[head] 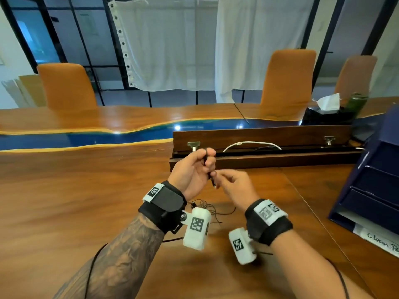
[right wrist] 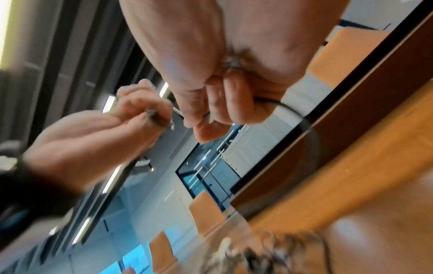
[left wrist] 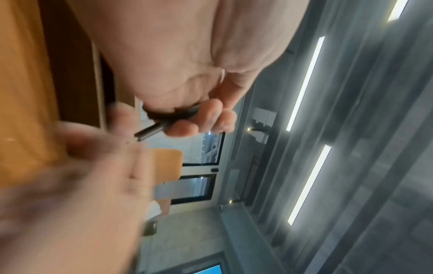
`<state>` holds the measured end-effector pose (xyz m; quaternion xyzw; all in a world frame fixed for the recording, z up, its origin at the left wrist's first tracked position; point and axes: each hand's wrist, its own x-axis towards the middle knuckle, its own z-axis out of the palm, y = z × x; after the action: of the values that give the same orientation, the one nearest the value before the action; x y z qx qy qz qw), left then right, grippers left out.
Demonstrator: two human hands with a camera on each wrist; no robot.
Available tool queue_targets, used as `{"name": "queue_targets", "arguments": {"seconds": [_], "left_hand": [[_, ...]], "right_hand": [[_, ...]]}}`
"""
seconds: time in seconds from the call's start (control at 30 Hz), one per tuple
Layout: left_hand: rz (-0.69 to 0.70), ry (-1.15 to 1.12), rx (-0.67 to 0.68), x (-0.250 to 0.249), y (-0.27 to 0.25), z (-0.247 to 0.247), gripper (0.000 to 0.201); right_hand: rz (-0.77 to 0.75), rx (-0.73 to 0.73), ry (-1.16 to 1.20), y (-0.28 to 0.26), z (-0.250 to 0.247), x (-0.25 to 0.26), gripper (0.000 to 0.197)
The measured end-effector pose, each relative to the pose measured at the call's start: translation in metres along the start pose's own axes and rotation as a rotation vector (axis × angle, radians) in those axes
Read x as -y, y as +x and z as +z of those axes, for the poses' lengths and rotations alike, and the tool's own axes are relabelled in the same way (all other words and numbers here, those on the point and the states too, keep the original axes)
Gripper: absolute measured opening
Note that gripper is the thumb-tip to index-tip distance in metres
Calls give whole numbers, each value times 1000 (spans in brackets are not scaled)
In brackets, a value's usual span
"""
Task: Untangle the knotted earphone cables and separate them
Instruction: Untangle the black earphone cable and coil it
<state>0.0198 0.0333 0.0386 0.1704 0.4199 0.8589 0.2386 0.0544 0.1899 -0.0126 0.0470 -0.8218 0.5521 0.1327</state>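
My left hand (head: 207, 159) is raised over the wooden table (head: 86, 190), fingers curled round a bundled black earphone cable (left wrist: 172, 113). A dark plug end (head: 212, 181) sticks out below the fist, seen as the plug (left wrist: 150, 132) in the left wrist view. My right hand (head: 221, 176), blurred, is just right of it, thumb and fingers pinching a thin black cable strand (right wrist: 280, 105). The rest of the cable tangle (head: 206, 209) lies loose on the table under my wrists, with the tangle (right wrist: 276, 254) blurred in the right wrist view.
An open cable trough (head: 259, 156) with a white cable (head: 252, 144) runs just beyond my hands. A dark blue paper tray (head: 371, 190) stands at the right. Tissue box (head: 323, 113), green bottle (head: 356, 104) and orange chairs (head: 67, 87) sit farther back.
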Motion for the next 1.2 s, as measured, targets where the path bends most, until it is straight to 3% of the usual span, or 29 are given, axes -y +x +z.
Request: {"name": "queue_targets", "arguments": {"seconds": [0.07, 0.17, 0.27, 0.37, 0.47, 0.57, 0.67, 0.77, 0.87, 0.93, 1.0, 1.1, 1.2], "left_hand": [[125, 62, -96, -1, 10, -4, 26], [284, 512, -197, 3, 18, -20, 23], [275, 911, -119, 17, 17, -29, 22], [186, 1100, 14, 24, 10, -23, 31], [-24, 1028, 67, 22, 5, -8, 54], [-177, 667, 117, 14, 3, 2, 54], [-149, 214, 122, -1, 0, 9, 40], [-35, -6, 47, -10, 5, 11, 32], [107, 163, -95, -5, 13, 5, 29], [209, 462, -172, 0, 15, -6, 27], [278, 802, -177, 4, 17, -20, 26], [171, 1103, -45, 7, 11, -29, 30], [54, 1140, 73, 13, 1, -21, 40]], "right_hand": [[70, 134, -57, -12, 11, -2, 17], [88, 266, -161, -23, 6, 5, 19], [14, 328, -314, -23, -14, 26, 14], [-117, 231, -485, -13, -36, 45, 14], [-196, 101, -572, 0, -54, 51, 12], [-216, -2, -366, 8, -57, 44, 5], [-174, -106, -85, 8, -42, 31, 11], [-14, -19, -25, -4, -18, 12, 19], [123, 213, -49, -19, -1, 2, 20], [152, 341, -119, -28, 1, 8, 19], [88, 397, -256, -29, -4, 19, 19], [-86, 257, -421, -22, -22, 38, 20], [-244, 86, -510, -10, -45, 52, 9]]}}
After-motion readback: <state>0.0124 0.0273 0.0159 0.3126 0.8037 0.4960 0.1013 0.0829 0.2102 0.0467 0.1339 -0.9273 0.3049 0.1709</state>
